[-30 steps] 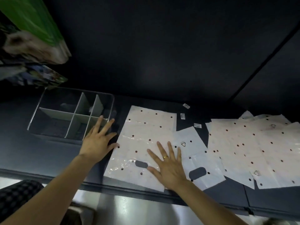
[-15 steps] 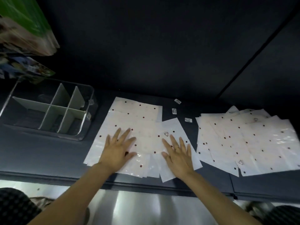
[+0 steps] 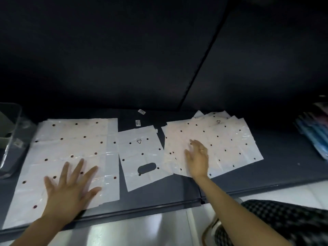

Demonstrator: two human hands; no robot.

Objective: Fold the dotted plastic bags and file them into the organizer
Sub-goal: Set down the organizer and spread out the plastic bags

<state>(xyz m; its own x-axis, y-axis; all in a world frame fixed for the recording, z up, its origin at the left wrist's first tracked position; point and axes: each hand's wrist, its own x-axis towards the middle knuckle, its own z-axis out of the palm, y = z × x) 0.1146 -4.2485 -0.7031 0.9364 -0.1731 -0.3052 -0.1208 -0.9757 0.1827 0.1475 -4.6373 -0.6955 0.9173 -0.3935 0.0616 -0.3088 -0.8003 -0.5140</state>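
Hands apart, both palm down with fingers straight, gripping nothing. Left hand point(image 3: 71, 185) lies flat, fingers spread, on the near part of a large dotted bag point(image 3: 74, 148) that is spread on the dark surface point(image 3: 284, 157). Right hand point(image 3: 197, 157) rests on the near left part of a fanned pile of dotted bags point(image 3: 221, 139); a ring shows on one finger. Between the two hands lies a smaller dotted bag point(image 3: 142, 157), flat, its oval handle hole toward the person and a small triangle mark near its far end. Its right edge meets or slips under the pile; which one cannot be told. Beyond it, two small labels point(image 3: 138, 123) lie on the surface. Organizer point(image 3: 10, 139) stands to the left of the left hand, just beside the large bag, only its clear right wall in view. Far right of the right hand, a blurred blue bundle point(image 3: 314, 132).
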